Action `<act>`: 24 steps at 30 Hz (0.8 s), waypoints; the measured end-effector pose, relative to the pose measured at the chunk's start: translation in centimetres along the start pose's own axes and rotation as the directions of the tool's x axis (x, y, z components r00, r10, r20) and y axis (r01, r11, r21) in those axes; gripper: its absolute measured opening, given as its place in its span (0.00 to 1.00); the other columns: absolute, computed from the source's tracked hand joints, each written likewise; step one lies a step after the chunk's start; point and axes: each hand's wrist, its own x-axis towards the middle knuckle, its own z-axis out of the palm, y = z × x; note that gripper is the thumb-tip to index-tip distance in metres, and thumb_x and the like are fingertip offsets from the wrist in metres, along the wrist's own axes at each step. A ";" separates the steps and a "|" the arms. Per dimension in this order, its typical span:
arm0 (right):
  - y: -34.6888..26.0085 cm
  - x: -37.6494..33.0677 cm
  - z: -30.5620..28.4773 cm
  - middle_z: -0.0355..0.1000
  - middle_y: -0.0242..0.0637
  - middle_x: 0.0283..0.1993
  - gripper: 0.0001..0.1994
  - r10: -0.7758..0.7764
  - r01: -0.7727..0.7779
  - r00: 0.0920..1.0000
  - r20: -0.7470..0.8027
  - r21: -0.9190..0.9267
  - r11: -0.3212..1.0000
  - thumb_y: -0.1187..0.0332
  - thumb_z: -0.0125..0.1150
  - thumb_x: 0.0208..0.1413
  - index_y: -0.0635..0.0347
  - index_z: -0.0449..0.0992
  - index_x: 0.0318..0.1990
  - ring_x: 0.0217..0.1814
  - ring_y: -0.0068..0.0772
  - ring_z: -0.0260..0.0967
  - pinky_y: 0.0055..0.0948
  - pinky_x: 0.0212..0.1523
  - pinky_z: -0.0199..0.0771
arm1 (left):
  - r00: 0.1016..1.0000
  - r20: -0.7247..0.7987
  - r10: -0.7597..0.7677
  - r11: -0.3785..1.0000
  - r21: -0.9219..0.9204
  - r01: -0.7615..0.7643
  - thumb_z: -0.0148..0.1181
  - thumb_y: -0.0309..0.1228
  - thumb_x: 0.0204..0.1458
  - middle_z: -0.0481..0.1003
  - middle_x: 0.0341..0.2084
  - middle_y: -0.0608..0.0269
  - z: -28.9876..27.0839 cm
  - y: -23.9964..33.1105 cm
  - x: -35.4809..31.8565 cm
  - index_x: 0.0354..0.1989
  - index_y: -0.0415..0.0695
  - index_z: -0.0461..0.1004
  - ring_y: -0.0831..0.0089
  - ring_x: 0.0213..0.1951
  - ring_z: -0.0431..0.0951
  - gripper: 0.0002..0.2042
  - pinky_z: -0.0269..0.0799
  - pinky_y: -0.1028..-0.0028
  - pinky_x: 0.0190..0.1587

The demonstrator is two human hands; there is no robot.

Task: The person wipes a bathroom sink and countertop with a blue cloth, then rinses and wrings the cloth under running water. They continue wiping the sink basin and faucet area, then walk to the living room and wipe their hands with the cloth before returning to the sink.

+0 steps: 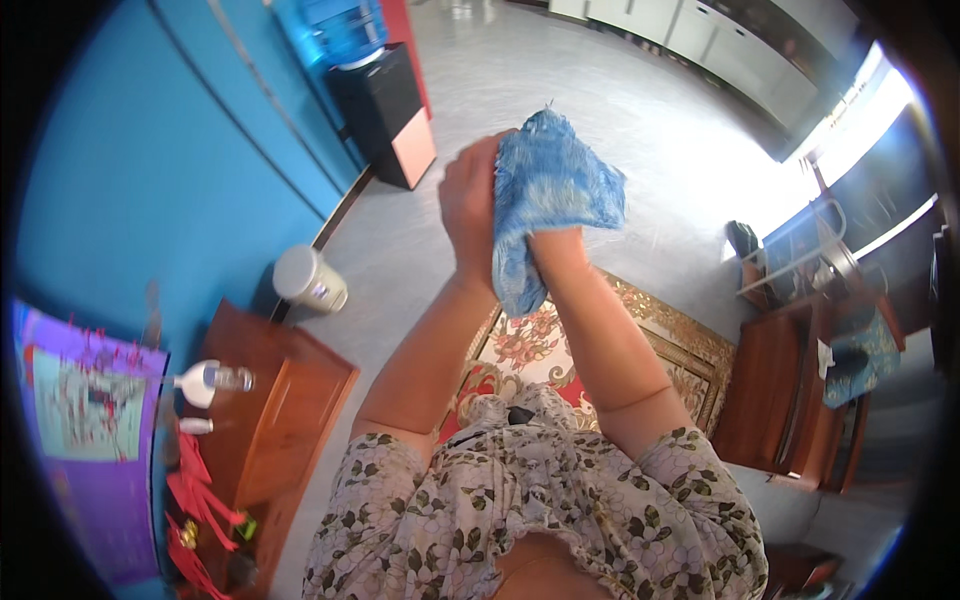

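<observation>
A blue, fuzzy cloth [555, 180] with whitish patches and a frayed edge is raised in front of me, above the floor. My left hand [470, 195] is closed on its left side, with the fingers curled and the fingertips hidden. The cloth drapes over my right hand [560, 243], leaving only the wrist and the lower part of the hand visible. My right fingers are hidden under it. Part of the cloth hangs down between the two wrists.
A patterned rug [530, 345] lies below my arms. On the left stand a wooden cabinet [290, 400], a lidded white bin [310, 278] and a black water dispenser [375, 110] against the blue wall [190, 150]. Wooden furniture [765, 385] stands at the right.
</observation>
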 end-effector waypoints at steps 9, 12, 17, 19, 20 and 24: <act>12.1 12.9 12.5 0.70 0.41 0.43 0.16 0.258 -0.175 0.918 0.301 -0.276 0.945 0.59 0.54 0.50 0.56 0.73 0.45 0.47 0.39 0.66 0.38 0.49 0.65 | 0.999 -0.010 -0.051 0.992 0.113 0.052 0.55 0.36 0.50 0.75 0.35 0.60 9.4 -20.3 12.9 0.39 0.48 0.75 0.60 0.38 0.73 0.10 0.66 0.63 0.41; 20.5 17.4 17.0 0.69 0.41 0.44 0.17 0.183 -0.153 0.975 0.125 -0.216 0.964 0.59 0.54 0.49 0.55 0.72 0.45 0.48 0.40 0.65 0.38 0.50 0.64 | 0.982 0.067 -0.174 0.970 -0.158 0.183 0.53 0.35 0.51 0.76 0.32 0.59 12.5 -23.9 14.3 0.36 0.47 0.76 0.58 0.34 0.75 0.09 0.68 0.63 0.38; 21.7 18.4 18.0 0.69 0.37 0.44 0.15 0.327 -0.360 0.836 0.440 -0.009 0.933 0.61 0.56 0.49 0.58 0.71 0.42 0.48 0.37 0.65 0.36 0.49 0.64 | 0.987 -0.140 -0.083 0.947 0.297 0.122 0.56 0.33 0.50 0.76 0.31 0.59 15.6 -32.9 24.4 0.35 0.47 0.75 0.56 0.35 0.74 0.07 0.68 0.63 0.39; 25.2 18.3 20.1 0.67 0.37 0.46 0.17 0.443 -0.682 0.698 0.563 0.332 0.652 0.63 0.57 0.50 0.58 0.69 0.47 0.48 0.35 0.64 0.34 0.51 0.64 | 0.994 -0.054 -0.097 0.962 0.250 0.108 0.57 0.34 0.49 0.76 0.31 0.60 19.2 -33.3 25.8 0.36 0.47 0.75 0.57 0.35 0.74 0.08 0.67 0.63 0.39; 26.0 19.6 21.3 0.67 0.37 0.46 0.17 0.446 -0.749 0.628 0.638 0.339 0.569 0.64 0.57 0.50 0.59 0.69 0.47 0.48 0.36 0.65 0.33 0.52 0.64 | 0.995 -0.017 -0.095 0.963 0.253 0.096 0.57 0.34 0.49 0.76 0.31 0.61 20.0 -34.0 26.5 0.36 0.48 0.75 0.58 0.35 0.74 0.08 0.67 0.63 0.40; 32.5 28.2 24.9 0.70 0.43 0.44 0.14 0.255 -0.236 0.919 0.300 -0.099 0.967 0.64 0.54 0.51 0.60 0.72 0.43 0.48 0.45 0.66 0.36 0.51 0.64 | 0.986 0.010 0.166 0.967 0.194 -0.165 0.59 0.35 0.47 0.76 0.31 0.61 23.5 -42.6 27.4 0.40 0.45 0.73 0.61 0.33 0.74 0.13 0.68 0.63 0.36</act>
